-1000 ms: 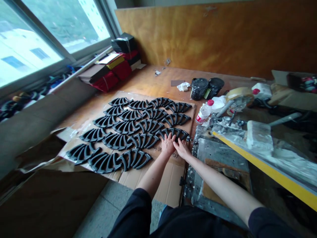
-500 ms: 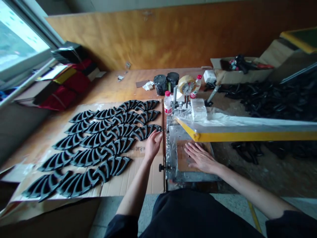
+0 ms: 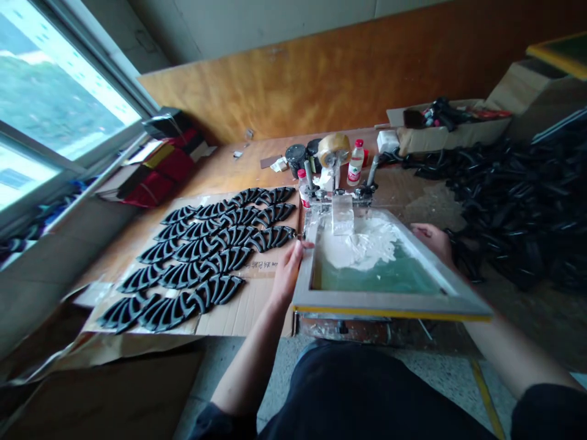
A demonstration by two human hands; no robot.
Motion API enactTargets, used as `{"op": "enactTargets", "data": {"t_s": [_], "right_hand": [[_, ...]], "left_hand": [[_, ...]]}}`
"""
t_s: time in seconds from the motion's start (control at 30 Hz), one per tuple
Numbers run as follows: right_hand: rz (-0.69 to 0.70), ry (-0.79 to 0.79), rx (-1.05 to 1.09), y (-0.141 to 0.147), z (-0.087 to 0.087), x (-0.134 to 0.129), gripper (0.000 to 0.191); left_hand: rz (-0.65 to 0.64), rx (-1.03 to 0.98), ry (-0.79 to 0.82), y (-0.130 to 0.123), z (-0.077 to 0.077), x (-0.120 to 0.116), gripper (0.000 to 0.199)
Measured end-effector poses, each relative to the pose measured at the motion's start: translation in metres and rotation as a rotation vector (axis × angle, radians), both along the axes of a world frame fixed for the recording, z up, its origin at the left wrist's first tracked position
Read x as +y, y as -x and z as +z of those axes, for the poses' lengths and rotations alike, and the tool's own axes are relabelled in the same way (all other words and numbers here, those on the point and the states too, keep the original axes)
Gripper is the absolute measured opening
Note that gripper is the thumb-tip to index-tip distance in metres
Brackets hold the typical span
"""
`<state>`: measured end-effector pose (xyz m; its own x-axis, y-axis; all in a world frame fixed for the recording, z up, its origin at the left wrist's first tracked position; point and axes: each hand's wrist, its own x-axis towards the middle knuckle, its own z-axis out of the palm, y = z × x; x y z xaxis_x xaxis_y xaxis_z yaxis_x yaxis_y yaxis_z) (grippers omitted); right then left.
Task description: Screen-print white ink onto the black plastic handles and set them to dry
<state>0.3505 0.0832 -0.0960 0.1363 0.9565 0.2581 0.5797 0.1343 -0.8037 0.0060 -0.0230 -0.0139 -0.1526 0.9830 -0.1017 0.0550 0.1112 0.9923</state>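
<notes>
A screen-printing frame (image 3: 394,301) with a green mesh lies low over the work plate, white paste spread over its back part. A clear block (image 3: 342,215) stands on the paste. My left hand (image 3: 288,267) is at the frame's left edge, its fingers pressed together; what they hold, if anything, is too small to tell. Beyond the right edge is my right hand (image 3: 435,242), fingers curled together, partly hidden by the frame; anything in them cannot be made out. Rows of black curved parts (image 3: 211,256) lie on cardboard (image 3: 224,315) to the left.
Behind the frame are metal clamps (image 3: 367,190), a tape roll (image 3: 334,150), bottles (image 3: 354,164) and a black tub (image 3: 296,157). More black parts are heaped (image 3: 518,214) at the right. An open carton (image 3: 454,139) stands at the back right.
The frame has come down from its raised, tilted position and now hides the brown piece. My right hand has moved off that piece to the right. The view has shifted.
</notes>
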Motion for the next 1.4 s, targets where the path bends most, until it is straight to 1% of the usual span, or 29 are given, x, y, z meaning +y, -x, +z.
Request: {"op": "enactTargets", "data": {"t_s": [0.03, 0.07, 0.1, 0.17, 0.2, 0.23, 0.27, 0.33, 0.4, 0.43, 0.5, 0.57, 0.6, 0.63, 0.67, 0.73, 0.8, 0.83, 0.9, 0.97, 1.03, 1.07, 1.1, 1.17, 1.2, 1.23, 1.27, 1.33, 1.4], "right_hand": [[0.019, -0.028, -0.005, 0.005, 0.006, 0.008, 0.037], [0.067, -0.068, -0.024, 0.016, 0.013, 0.012, 0.038], [0.145, -0.116, -0.061, 0.032, 0.021, 0.015, 0.041], [0.336, -0.203, -0.194, 0.071, 0.035, 0.015, 0.053], [0.413, -0.221, -0.274, 0.091, 0.040, 0.014, 0.058], [0.464, -0.216, -0.352, 0.108, 0.043, 0.012, 0.059], [0.499, -0.188, -0.425, 0.123, 0.044, 0.009, 0.054], [0.545, -0.101, -0.551, 0.139, 0.040, 0.001, 0.035], [0.609, -0.063, -0.641, 0.139, 0.032, -0.013, 0.014], [0.670, -0.082, -0.671, 0.136, 0.028, -0.022, 0.009], [0.847, -0.182, -0.697, 0.124, 0.022, -0.040, 0.015], [1.041, -0.273, -0.698, 0.112, 0.023, -0.054, 0.018], [1.113, -0.286, -0.693, 0.108, 0.025, -0.057, 0.017], [1.153, -0.273, -0.685, 0.106, 0.028, -0.057, 0.014], [1.157, -0.246, -0.674, 0.105, 0.030, -0.056, 0.011], [1.072, -0.207, -0.644, 0.107, 0.031, -0.054, 0.008], [0.964, -0.252, -0.629, 0.109, 0.024, -0.056, 0.011], [0.933, -0.295, -0.626, 0.109, 0.019, -0.060, 0.015], [0.934, -0.361, -0.613, 0.107, 0.009, -0.071, 0.023], [0.964, -0.352, -0.584, 0.105, 0.005, -0.077, 0.022], [0.942, -0.285, -0.544, 0.110, 0.011, -0.072, 0.016], [0.897, -0.250, -0.525, 0.115, 0.018, -0.063, 0.017], [0.836, -0.221, -0.508, 0.121, 0.026, -0.052, 0.022], [0.698, -0.179, -0.474, 0.130, 0.045, -0.022, 0.040], [0.641, -0.157, -0.457, 0.130, 0.055, -0.005, 0.047], [0.595, -0.126, -0.431, 0.125, 0.064, 0.012, 0.051], [0.542, -0.088, -0.385, 0.115, 0.071, 0.028, 0.050], [0.394, -0.015, -0.261, 0.081, 0.080, 0.054, 0.040], [0.225, 0.029, -0.171, 0.043, 0.077, 0.066, 0.038]], "left_hand": [[-0.019, 0.050, 0.067, 0.003, -0.015, -0.008, 0.052], [-0.030, 0.090, 0.119, 0.004, -0.030, -0.015, 0.051], [-0.029, 0.118, 0.158, 0.004, -0.046, -0.021, 0.054], [-0.016, 0.166, 0.212, 0.002, -0.075, -0.026, 0.062], [-0.004, 0.196, 0.228, 0.000, -0.086, -0.027, 0.064], [0.007, 0.231, 0.241, -0.001, -0.096, -0.026, 0.064], [0.013, 0.266, 0.254, -0.002, -0.104, -0.025, 0.062], [0.017, 0.324, 0.278, -0.002, -0.114, -0.022, 0.058], [0.016, 0.354, 0.295, -0.001, -0.120, -0.020, 0.056], [0.014, 0.356, 0.301, 0.001, -0.122, -0.020, 0.055], [0.008, 0.345, 0.308, 0.002, -0.125, -0.019, 0.055], [0.010, 0.332, 0.313, 0.003, -0.126, -0.020, 0.056], [0.013, 0.328, 0.314, 0.003, -0.126, -0.020, 0.057], [0.014, 0.326, 0.314, 0.003, -0.125, -0.020, 0.057], [0.013, 0.324, 0.313, 0.003, -0.125, -0.020, 0.058], [0.005, 0.317, 0.312, 0.003, -0.122, -0.020, 0.058], [0.000, 0.298, 0.312, 0.002, -0.119, -0.020, 0.060], [0.000, 0.285, 0.312, 0.002, -0.117, -0.020, 0.061], [0.004, 0.255, 0.316, 0.002, -0.115, -0.020, 0.062], [0.006, 0.224, 0.323, 0.001, -0.112, -0.021, 0.063], [-0.004, 0.198, 0.326, 0.002, -0.109, -0.021, 0.064], [-0.015, 0.185, 0.325, 0.002, -0.106, -0.021, 0.065], [-0.027, 0.169, 0.320, 0.003, -0.101, -0.021, 0.067], [-0.051, 0.122, 0.298, 0.005, -0.087, -0.022, 0.074], [-0.052, 0.092, 0.277, 0.005, -0.078, -0.022, 0.075], [-0.046, 0.057, 0.251, 0.005, -0.067, -0.022, 0.072], [-0.028, 0.021, 0.223, 0.005, -0.055, -0.021, 0.067], [0.028, -0.040, 0.149, 0.001, -0.029, -0.015, 0.061], [0.106, -0.095, 0.028, -0.005, -0.004, -0.002, 0.064]]}}
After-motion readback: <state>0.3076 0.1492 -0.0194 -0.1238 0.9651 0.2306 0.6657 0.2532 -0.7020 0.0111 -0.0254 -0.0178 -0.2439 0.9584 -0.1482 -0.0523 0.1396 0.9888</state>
